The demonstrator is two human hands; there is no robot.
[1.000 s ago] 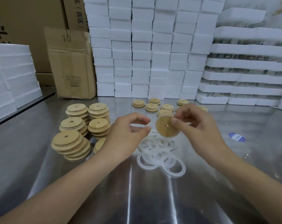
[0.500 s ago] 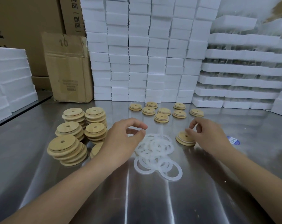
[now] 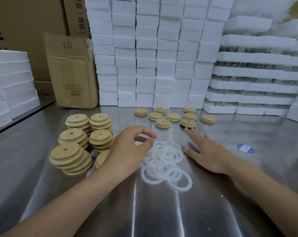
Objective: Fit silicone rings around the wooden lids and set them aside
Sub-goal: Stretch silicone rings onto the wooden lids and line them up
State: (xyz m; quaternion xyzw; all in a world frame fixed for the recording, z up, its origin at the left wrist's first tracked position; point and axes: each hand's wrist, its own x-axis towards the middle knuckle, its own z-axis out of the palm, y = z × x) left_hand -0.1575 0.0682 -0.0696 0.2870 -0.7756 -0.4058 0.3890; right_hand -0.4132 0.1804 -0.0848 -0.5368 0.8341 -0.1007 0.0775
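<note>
A heap of translucent white silicone rings lies on the steel table between my hands. My left hand hovers over the heap's left side, fingers loosely curled with thumb and forefinger nearly meeting, holding nothing. My right hand is stretched flat, its fingertips at the near edge of a ringed wooden lid. That lid sits beside several other finished lids spread at the back. Stacks of bare wooden lids with centre holes stand at the left; one loose lid is half hidden by my left wrist.
White foam blocks are stacked as a wall behind the lids, with foam trays at the right and more foam at the left. A cardboard box stands back left. A blue sticker lies right of my right hand.
My right hand held a ringed lid up, set it down on the table, then slid it back to the finished lids and opened flat. My left hand stayed in place.
</note>
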